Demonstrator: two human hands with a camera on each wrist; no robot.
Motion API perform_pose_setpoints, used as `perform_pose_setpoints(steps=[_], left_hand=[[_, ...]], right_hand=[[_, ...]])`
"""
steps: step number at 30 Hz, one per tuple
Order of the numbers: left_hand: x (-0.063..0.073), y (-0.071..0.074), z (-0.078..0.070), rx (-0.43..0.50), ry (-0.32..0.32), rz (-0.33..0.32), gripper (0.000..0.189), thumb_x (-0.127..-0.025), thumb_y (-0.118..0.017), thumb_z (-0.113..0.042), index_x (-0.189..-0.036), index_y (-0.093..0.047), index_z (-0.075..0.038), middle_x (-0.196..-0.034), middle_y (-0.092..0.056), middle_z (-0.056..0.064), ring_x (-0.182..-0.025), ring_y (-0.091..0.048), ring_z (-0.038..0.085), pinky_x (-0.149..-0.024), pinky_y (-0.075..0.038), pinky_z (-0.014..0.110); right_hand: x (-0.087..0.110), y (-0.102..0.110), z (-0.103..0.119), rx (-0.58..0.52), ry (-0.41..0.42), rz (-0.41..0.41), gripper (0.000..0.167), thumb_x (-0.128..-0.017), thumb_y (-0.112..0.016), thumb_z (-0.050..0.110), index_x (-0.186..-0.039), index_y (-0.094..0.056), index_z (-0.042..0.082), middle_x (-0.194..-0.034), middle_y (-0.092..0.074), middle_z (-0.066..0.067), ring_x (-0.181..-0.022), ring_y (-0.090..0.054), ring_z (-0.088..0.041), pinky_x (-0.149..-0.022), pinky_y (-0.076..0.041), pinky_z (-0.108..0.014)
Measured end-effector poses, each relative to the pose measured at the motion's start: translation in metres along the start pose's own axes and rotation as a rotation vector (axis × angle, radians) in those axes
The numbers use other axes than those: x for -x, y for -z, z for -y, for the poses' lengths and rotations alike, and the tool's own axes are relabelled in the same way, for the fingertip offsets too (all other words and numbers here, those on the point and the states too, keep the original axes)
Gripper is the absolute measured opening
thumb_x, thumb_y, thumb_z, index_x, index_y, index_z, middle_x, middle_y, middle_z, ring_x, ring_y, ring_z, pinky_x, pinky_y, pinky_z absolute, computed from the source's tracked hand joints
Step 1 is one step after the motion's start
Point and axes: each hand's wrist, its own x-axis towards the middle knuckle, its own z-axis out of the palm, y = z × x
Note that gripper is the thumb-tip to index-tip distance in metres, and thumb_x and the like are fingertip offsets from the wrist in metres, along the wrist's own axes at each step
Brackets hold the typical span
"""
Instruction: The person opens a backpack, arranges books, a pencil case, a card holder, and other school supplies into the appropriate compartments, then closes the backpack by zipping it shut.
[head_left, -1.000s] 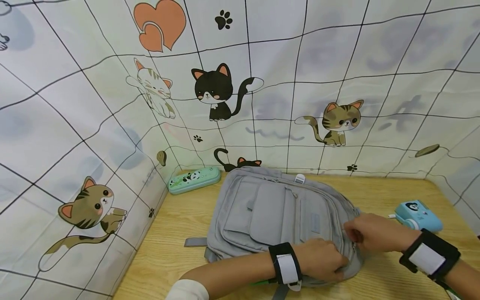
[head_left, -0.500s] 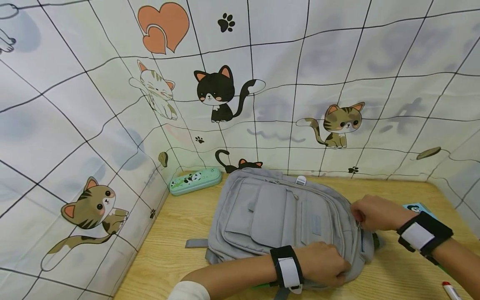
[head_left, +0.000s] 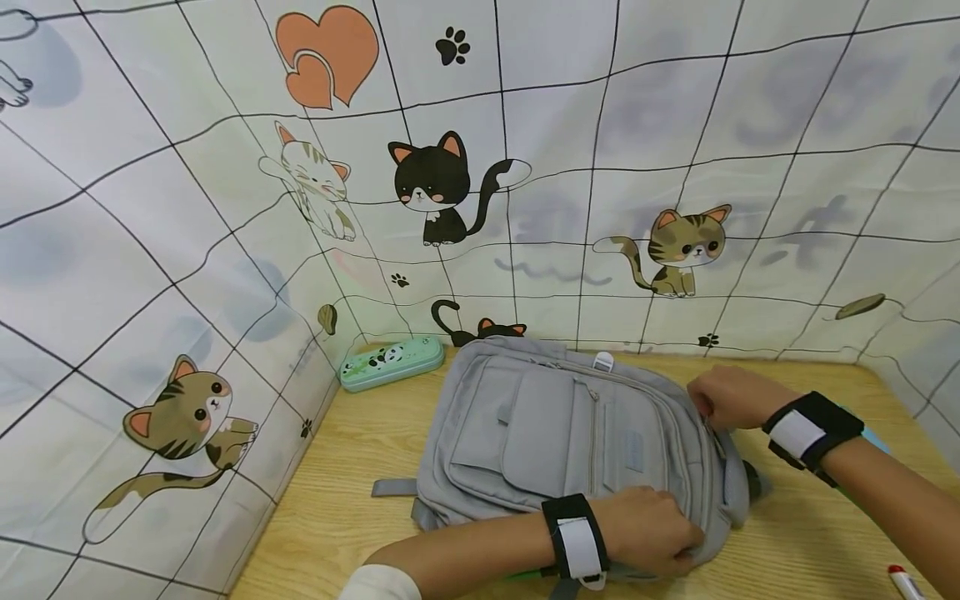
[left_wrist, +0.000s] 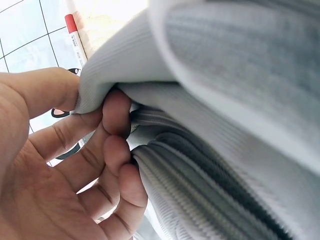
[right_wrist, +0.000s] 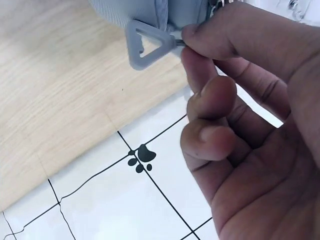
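Note:
A grey backpack (head_left: 540, 433) lies on its back on the wooden table, front pockets facing up. At its lower right edge my left hand (head_left: 651, 531) grips the fabric. Seen from the left wrist, a fold of grey cloth (left_wrist: 112, 65) sits between thumb and fingers, with zipper tape (left_wrist: 200, 200) running just below. My right hand (head_left: 738, 397) is at the bag's upper right edge. There, thumb and forefinger pinch a zipper pull, mostly hidden by the fingertips. A grey triangular plastic loop (right_wrist: 145, 45) shows right beside those fingertips in the right wrist view.
A green panda pencil case (head_left: 392, 364) lies at the back left against the cat-print cloth (head_left: 555, 200). A red-capped marker (head_left: 905, 581) is at the front right. Part of a light blue object (head_left: 876, 440) shows behind my right wrist. A strap (head_left: 393, 487) sticks out left of the bag.
My right hand has travelled away from me along the bag's right edge, and its wrist now covers most of the blue sharpener. The left hand keeps its grip at the near edge.

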Motion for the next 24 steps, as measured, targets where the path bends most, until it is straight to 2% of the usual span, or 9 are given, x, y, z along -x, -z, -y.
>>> perform_pose_setpoints(steps=[6, 11, 18, 24], left_hand=[[0.001, 0.000, 0.000, -0.020, -0.011, -0.008, 0.012, -0.090, -0.051, -0.042, -0.081, -0.053, -0.035, -0.060, -0.052, -0.018, -0.058, -0.049, -0.004, -0.057, -0.044, 0.014], [0.001, -0.001, 0.000, -0.012, -0.019, -0.004, 0.011, -0.090, -0.051, -0.043, -0.082, -0.054, -0.036, -0.060, -0.053, -0.018, -0.058, -0.048, -0.004, -0.056, -0.042, 0.012], [0.000, -0.006, 0.000, -0.010, -0.013, -0.007, 0.012, -0.091, -0.050, -0.042, -0.081, -0.053, -0.036, -0.059, -0.051, -0.018, -0.056, -0.046, -0.004, -0.054, -0.041, 0.013], [0.000, -0.006, 0.000, 0.007, -0.006, 0.001, 0.013, -0.092, -0.048, -0.042, -0.080, -0.052, -0.036, -0.058, -0.050, -0.017, -0.056, -0.045, -0.004, -0.052, -0.040, 0.012]], right_hand=[[-0.020, -0.002, -0.014, 0.011, -0.001, -0.002, 0.027, -0.062, -0.065, -0.005, -0.062, -0.051, 0.019, -0.059, -0.045, 0.009, -0.052, -0.038, -0.007, -0.047, -0.030, -0.023], [-0.032, -0.004, -0.023, 0.061, 0.001, -0.028, 0.030, -0.064, -0.066, -0.006, -0.062, -0.049, 0.019, -0.059, -0.044, 0.008, -0.052, -0.038, -0.009, -0.048, -0.029, -0.025], [-0.044, 0.000, -0.027, 0.083, -0.054, -0.011, 0.028, -0.067, -0.068, -0.002, -0.063, -0.049, 0.018, -0.060, -0.044, 0.005, -0.055, -0.040, -0.011, -0.050, -0.030, -0.026], [-0.050, -0.003, -0.027, 0.098, -0.065, -0.016, 0.028, -0.068, -0.065, -0.005, -0.063, -0.048, 0.018, -0.058, -0.043, 0.004, -0.054, -0.039, -0.012, -0.049, -0.029, -0.027]])
